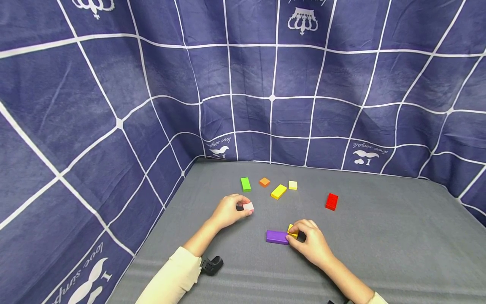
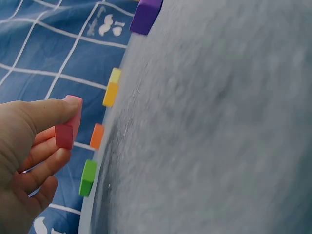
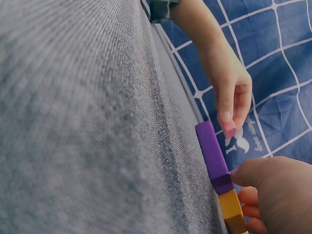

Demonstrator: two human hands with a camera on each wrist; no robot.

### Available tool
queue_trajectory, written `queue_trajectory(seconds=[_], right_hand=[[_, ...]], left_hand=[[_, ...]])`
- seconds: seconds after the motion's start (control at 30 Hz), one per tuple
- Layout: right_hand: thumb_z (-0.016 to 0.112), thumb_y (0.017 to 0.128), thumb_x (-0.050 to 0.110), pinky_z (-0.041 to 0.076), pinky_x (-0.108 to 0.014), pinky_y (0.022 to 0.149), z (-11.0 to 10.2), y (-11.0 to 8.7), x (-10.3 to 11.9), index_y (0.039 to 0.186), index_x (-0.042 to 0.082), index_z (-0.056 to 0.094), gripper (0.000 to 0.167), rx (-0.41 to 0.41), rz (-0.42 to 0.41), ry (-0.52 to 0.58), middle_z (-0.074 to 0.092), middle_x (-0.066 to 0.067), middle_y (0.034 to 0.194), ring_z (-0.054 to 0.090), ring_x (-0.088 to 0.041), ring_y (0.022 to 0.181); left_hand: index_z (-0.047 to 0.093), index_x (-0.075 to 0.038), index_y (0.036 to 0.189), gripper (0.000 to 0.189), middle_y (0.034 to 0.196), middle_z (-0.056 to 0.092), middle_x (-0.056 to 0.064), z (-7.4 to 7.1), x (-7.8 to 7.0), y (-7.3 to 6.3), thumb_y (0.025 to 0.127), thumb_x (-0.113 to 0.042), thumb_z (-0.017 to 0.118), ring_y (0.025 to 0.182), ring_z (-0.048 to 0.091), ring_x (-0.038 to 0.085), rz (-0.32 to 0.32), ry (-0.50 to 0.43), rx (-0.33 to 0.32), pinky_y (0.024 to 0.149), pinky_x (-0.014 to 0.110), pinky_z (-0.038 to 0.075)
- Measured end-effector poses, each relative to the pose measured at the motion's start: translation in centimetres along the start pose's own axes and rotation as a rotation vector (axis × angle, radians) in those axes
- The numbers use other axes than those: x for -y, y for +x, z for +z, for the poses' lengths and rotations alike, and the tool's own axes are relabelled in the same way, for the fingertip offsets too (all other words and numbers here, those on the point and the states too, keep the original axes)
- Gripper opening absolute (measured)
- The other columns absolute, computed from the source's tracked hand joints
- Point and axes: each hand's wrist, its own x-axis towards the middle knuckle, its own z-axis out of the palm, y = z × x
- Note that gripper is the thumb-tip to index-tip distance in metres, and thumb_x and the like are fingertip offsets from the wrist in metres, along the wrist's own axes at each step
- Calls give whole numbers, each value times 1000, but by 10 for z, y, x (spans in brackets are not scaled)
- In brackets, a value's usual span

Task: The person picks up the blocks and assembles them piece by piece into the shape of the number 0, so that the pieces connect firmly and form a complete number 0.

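My left hand (image 1: 229, 211) pinches a small pink block (image 1: 248, 206) between thumb and fingers. In the left wrist view that pink block (image 2: 68, 132) appears held up, apart from the tabletop. To the right, my right hand (image 1: 312, 244) has thumb and index finger bent around a yellow block (image 1: 291, 228). This block meets the right end of a long purple block (image 1: 276, 237), which lies flat on the table. In the right wrist view the thumb is by the join of the purple block (image 3: 212, 148) and the yellow block (image 3: 231, 210); the other fingers are partly hidden.
Farther back on the grey tabletop (image 1: 379, 228) lie a green block (image 1: 246, 184), an orange block (image 1: 264, 182), another yellow block (image 1: 279, 191) and a pale yellow block (image 1: 292, 185). A red block (image 1: 331, 202) sits off to the right. Blue gridded cloth (image 1: 250, 118) hangs behind and left.
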Motion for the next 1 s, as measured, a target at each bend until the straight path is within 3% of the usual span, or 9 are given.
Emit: queue_trajectory(seconds=[0.57,1.0], right_hand=[[86,65,7,43,-24,72,0,1,0,79,16,69,24,0,6,-7,63,12,84,53,-8,82],[86,65,6,42,-24,72,-1,0,1,78,15,69,23,-1,14,5,63,10,83,52,-9,81]], left_hand=[[72,-11,98,25,84,64,-4,19,-24,-17,77,-22,82,77,59,11,71,56,66,71,29,47],[72,-12,95,25,81,63,-5,30,-30,-26,75,-20,83,75,58,9,110,81,78,69,25,46]])
